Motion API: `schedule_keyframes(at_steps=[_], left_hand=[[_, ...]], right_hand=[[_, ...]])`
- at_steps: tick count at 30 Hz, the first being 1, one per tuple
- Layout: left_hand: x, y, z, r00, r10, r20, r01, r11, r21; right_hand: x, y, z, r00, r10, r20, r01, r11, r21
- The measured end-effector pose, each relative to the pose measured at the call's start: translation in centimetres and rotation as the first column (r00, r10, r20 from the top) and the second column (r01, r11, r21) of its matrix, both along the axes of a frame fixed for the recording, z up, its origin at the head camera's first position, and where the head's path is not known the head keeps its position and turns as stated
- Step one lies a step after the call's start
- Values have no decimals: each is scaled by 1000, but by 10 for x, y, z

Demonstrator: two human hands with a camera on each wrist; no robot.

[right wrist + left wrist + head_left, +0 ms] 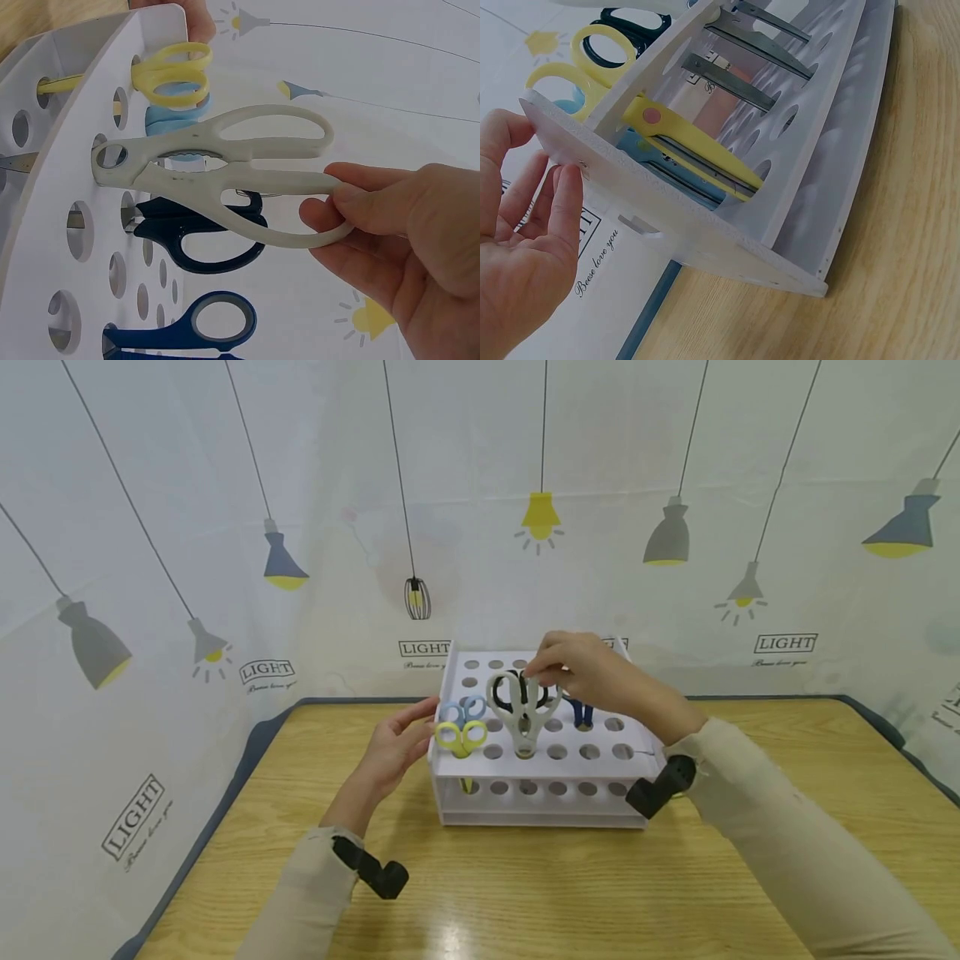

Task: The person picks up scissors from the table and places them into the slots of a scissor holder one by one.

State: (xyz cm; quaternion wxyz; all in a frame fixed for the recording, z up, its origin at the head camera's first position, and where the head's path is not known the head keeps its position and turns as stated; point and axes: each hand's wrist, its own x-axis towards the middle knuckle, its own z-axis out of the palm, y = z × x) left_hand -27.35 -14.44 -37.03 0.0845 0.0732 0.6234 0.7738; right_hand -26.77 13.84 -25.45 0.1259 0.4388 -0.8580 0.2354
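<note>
My right hand [581,672] pinches one handle loop of the off-white kitchen scissors [285,182] between thumb and fingers. These scissors stand handle-up, their blades down through a front-row hole of a white rack [540,767]. At the rack's left side panel, the fingertips of my left hand [532,247] touch the outer face and upper corner, fingers loosely bent. Yellow scissors [462,747] and light blue scissors [176,112] sit in holes near that panel. Black scissors [169,217] stand behind the off-white pair. Dark blue scissors [583,714] are further right.
The rack has rows of round holes on stepped tiers and a lower holed shelf. It stands on a wooden table [517,893] near the back edge. Behind hangs a white cloth [480,552] printed with lamps. Each wrist wears a black camera mount [375,872].
</note>
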Motion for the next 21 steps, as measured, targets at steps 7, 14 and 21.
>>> schedule_keyframes(at_steps=[7,14,21], left_hand=[[0,0,0,1000,-2,3,2,1000,4],[0,0,0,1000,1,8,-1,1000,2],[-1,0,-1,1000,-1,7,1,1000,-6]], right_hand=[[-5,3,-4,998,-6,70,10,998,-61],[-5,5,-4,991,-38,125,47,996,-72],[-4,11,-2,993,-41,106,52,994,-99]])
